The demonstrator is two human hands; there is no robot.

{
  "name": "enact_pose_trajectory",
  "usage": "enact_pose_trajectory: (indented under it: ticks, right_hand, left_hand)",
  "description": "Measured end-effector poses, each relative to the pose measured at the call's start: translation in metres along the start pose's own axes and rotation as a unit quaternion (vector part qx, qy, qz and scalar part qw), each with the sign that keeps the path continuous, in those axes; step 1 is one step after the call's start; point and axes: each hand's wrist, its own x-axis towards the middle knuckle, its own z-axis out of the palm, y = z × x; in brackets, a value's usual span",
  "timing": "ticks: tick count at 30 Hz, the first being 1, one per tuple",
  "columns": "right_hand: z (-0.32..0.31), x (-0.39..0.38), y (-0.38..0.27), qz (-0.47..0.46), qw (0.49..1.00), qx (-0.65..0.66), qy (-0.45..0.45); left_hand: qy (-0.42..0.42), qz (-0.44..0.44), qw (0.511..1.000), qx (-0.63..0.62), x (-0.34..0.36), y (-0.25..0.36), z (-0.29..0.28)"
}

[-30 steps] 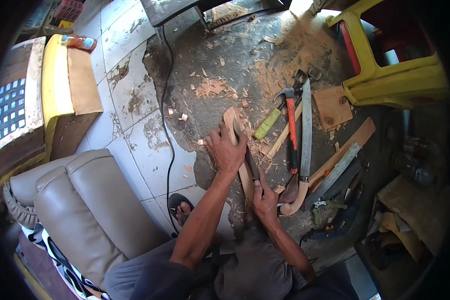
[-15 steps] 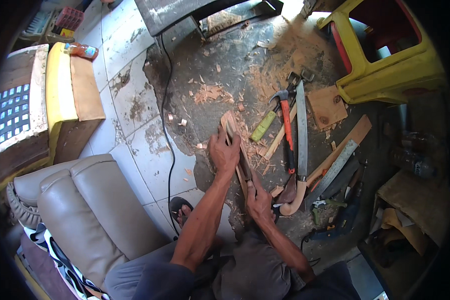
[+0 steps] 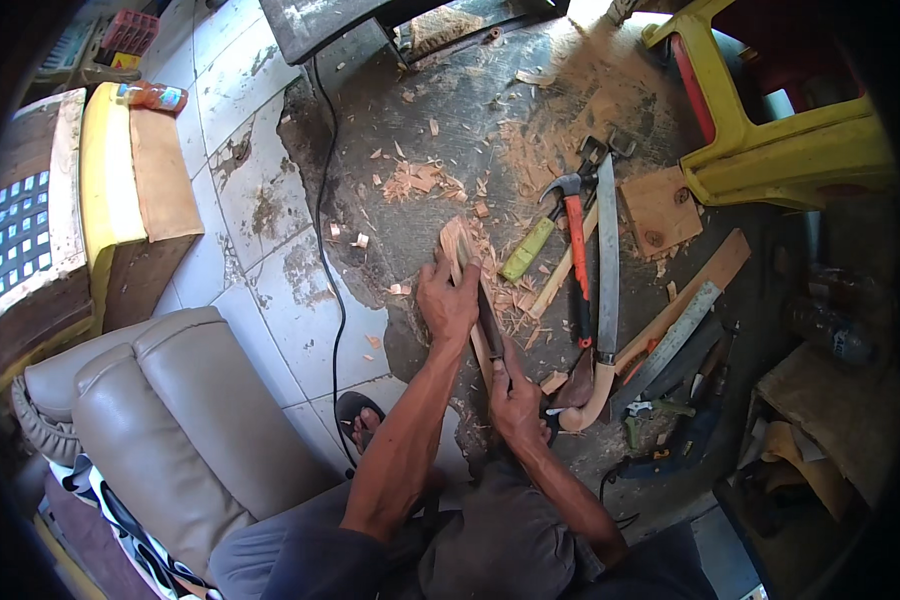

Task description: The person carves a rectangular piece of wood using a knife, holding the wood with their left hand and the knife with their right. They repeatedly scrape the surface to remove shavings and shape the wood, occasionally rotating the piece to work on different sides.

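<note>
A narrow strip of pale wood (image 3: 452,236) points away from me over the floor, its near end hidden by my hands and lap. Along it lies a long dark metal tool (image 3: 489,322) that looks like a file. My left hand (image 3: 448,302) is closed around the wood and the tool's far end, fingers pressed down. Lower down, my right hand (image 3: 517,408) grips the tool's handle, with the thumb along the top. Wood shavings (image 3: 418,182) are scattered around the far end of the strip.
To the right lie a claw hammer (image 3: 573,235), a long blade with a curved wooden handle (image 3: 606,260), a green-handled tool (image 3: 520,252), a wooden board (image 3: 660,212) and a power drill (image 3: 665,460). A brown padded seat (image 3: 200,410) and black cable (image 3: 334,270) are left.
The view has shifted slightly. Both hands stay on the file and the wood strip, with hardly any visible movement.
</note>
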Motion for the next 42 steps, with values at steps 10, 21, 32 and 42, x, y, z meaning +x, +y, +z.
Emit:
enact_pose_trajectory:
  ticks: [10, 21, 32, 42]
  right_hand:
    - [0.005, 0.005, -0.011, -0.042, 0.999, 0.007, 0.021]
    - [0.005, -0.008, -0.004, 0.017, 1.000, 0.002, 0.014]
    - [0.008, -0.003, -0.021, 0.017, 0.998, 0.054, 0.005]
    - [0.018, -0.005, -0.012, -0.003, 0.998, 0.054, 0.023]
  left_hand:
    - [-0.036, -0.033, 0.998, 0.032, 0.004, 0.013, -0.010]
    - [-0.032, -0.040, 0.999, 0.013, -0.004, 0.015, -0.008]
    - [-0.013, -0.058, 0.998, -0.004, 0.007, 0.020, -0.007]
    - [-0.025, -0.125, 0.991, -0.047, 0.011, 0.008, 0.002]
